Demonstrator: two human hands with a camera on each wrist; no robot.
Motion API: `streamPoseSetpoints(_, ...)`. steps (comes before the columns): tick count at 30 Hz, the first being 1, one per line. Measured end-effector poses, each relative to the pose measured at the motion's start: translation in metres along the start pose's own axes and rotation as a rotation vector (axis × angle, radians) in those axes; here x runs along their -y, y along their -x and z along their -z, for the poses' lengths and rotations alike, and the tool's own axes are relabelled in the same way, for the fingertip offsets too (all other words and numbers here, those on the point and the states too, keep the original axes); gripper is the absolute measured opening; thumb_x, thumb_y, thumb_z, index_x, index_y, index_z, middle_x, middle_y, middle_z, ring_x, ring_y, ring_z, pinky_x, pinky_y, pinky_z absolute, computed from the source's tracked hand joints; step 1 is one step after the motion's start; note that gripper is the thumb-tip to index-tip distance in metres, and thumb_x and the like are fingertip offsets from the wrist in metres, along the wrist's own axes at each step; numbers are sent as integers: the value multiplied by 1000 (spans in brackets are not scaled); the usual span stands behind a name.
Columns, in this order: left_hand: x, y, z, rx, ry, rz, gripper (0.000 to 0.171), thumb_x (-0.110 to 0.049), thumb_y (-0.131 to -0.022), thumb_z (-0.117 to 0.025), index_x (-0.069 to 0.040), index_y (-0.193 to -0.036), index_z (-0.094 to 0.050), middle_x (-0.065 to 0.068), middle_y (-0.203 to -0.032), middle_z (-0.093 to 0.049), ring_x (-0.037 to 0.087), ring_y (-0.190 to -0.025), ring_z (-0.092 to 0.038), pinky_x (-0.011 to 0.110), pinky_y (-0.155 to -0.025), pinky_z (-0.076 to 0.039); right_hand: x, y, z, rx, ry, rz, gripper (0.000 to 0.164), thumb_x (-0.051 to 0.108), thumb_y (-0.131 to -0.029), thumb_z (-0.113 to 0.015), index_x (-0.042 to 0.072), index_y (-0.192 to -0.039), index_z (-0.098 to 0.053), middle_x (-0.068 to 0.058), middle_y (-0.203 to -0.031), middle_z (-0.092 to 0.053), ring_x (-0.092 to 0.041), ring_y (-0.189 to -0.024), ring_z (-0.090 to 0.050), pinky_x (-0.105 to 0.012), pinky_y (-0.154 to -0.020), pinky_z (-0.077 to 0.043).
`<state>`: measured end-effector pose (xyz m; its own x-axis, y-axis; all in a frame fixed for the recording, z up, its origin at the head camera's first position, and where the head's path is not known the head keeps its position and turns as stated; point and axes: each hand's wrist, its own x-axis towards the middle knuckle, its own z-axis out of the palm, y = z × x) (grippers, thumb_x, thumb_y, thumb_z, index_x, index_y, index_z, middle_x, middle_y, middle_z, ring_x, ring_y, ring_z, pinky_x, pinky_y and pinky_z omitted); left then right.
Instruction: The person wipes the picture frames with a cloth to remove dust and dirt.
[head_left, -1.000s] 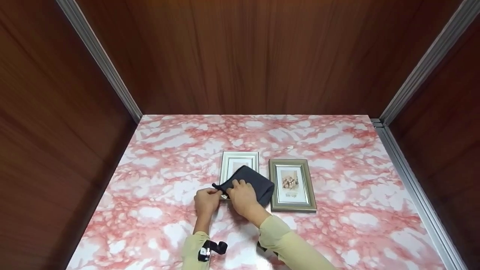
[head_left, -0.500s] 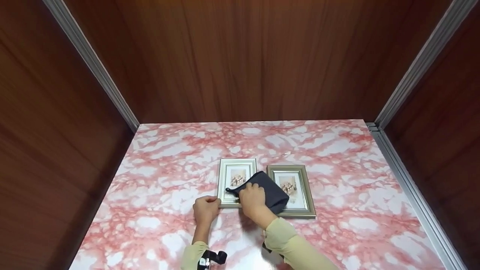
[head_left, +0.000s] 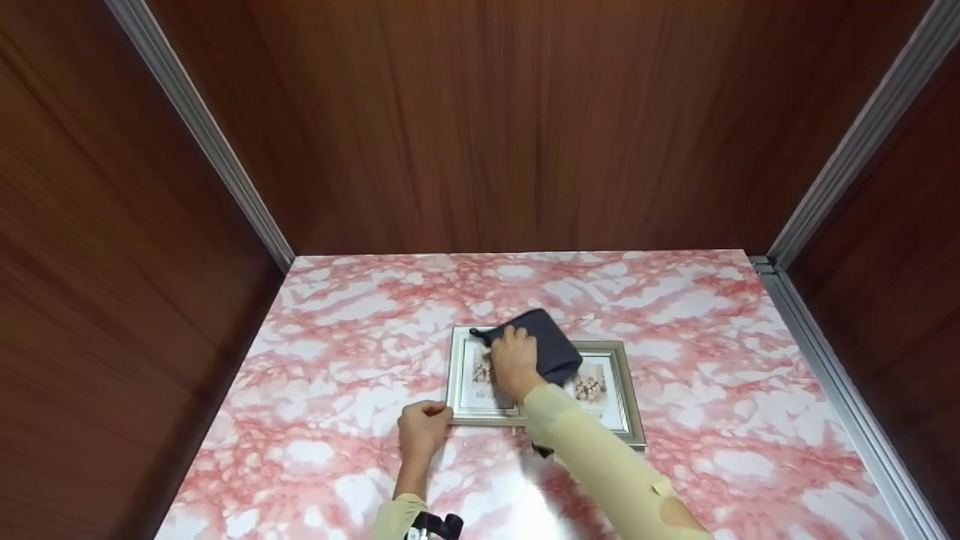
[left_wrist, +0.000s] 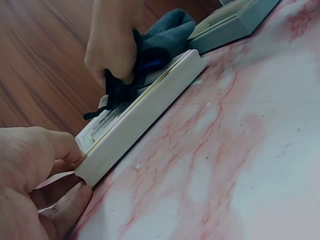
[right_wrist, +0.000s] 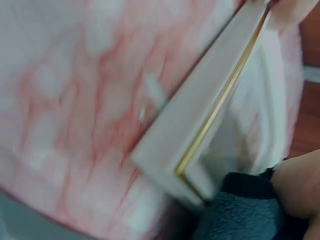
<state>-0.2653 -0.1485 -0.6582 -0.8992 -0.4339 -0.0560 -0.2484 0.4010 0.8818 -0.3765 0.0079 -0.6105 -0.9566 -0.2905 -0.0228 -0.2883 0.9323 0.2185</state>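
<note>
A dark grey cloth (head_left: 551,346) with a small black loop lies bunched in my right hand (head_left: 514,363), which grips it over the upper part of a silver-white picture frame (head_left: 454,382). The frame lies flat and shows a flower picture, partly hidden by the hand and cloth. My left hand (head_left: 424,429) pinches the frame's near left corner; in the left wrist view, thumb and fingers (left_wrist: 70,205) meet at that corner. The right wrist view has the cloth (right_wrist: 245,210) close against the frame's glass.
A second, olive-gold picture frame (head_left: 634,409) lies just right of the first, partly covered by the cloth and right sleeve. Both rest on a red-and-white marbled tabletop (head_left: 337,360). Brown wooden panels (head_left: 480,127) with grey metal rails (head_left: 202,135) stand behind and at the sides.
My right hand has carried the cloth away from me and slightly right, from the frame's lower part to its upper part. My left hand stays at the near left corner.
</note>
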Motion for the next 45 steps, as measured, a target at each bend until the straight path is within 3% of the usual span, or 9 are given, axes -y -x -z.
streamPoseSetpoints(5, -3, -1, -1, 10, 29, -5, 11, -20, -70, -70, -13, -79, -71, -2, -69, -63, 12, -53, -58, 27, -48, -46, -3, -16, -4, -24, 47, 45, 22, 23, -87, -50, 14, -104, -60, -11, -104, -43, -30, -98, -38, -43, -74, -36)
streamPoseSetpoints(9, -6, -3, 1, 23, 35, -25, 10, -17, -71, -69, -11, -79, -71, 0, -71, -64, 12, -53, -59, 27, -48, -47, 2, -21, -2, -48, 16, 65, 19, 19, -85, -51, 14, -99, -62, -8, -101, -45, -27, -95, -39, -42, -73, -36)
streamPoseSetpoints(16, -5, 0, -2, 18, 29, -56, 8, -13, -68, -69, -9, -75, -71, 0, -67, -64, 12, -52, -59, 26, -46, -47, 12, -24, 3, 11, -8, 137, 22, 23, -83, -56, 14, -103, -60, -8, -106, -45, -28, -98, -40, -42, -77, -38)
streamPoseSetpoints(22, -7, 1, -7, 6, -26, -111, 7, -14, -67, -72, -12, -73, -72, -4, -66, -64, 8, -61, -59, 26, -58, -47, 21, -27, 13, 37, 19, 250, 24, 24, -83, -56, 16, -106, -61, -5, -110, -47, -25, -102, -41, -39, -80, -38)
streamPoseSetpoints(26, -6, -1, -5, -13, -37, -125, 7, -15, -67, -73, -12, -73, -72, -5, -67, -64, 9, -64, -59, 27, -62, -47, 28, -23, 16, 38, 95, 303, 26, 27, -81, -59, 16, -105, -61, -5, -108, -48, -25, -100, -42, -38, -80, -38)
streamPoseSetpoints(30, -1, -3, 1, -19, -30, -123, 7, -16, -67, -73, -13, -74, -72, -5, -68, -64, 10, -64, -59, 28, -62, -47, 38, -7, 15, -4, 174, 371, 24, 28, -84, -55, 17, -105, -61, -5, -106, -48, -24, -97, -43, -38, -79, -39)
streamPoseSetpoints(38, 6, -3, 8, -12, -33, -180, 4, -11, -67, -72, -12, -71, -72, -4, -69, -65, 11, -66, -60, 29, -65, -46, 55, 55, 5, -207, 285, 486, 22, 31, -84, -50, 21, -98, -64, -2, -97, -49, -21, -85, -43, -34, -67, -38)
streamPoseSetpoints(41, 5, -3, 8, -22, -54, -180, 5, -11, -67, -71, -13, -71, -72, -4, -69, -65, 13, -68, -60, 30, -65, -46, 56, 72, 4, -250, 317, 527, 24, 34, -84, -49, 21, -98, -63, -1, -96, -49, -19, -81, -43, -33, -64, -37)
streamPoseSetpoints(45, 3, -3, 4, -42, -83, -169, 3, -15, -66, -72, -16, -69, -72, -5, -66, -64, 14, -67, -60, 31, -64, -45, 46, 81, 4, -256, 279, 529, 23, 35, -82, -52, 21, -98, -62, -1, -96, -48, -20, -82, -43, -32, -64, -37)
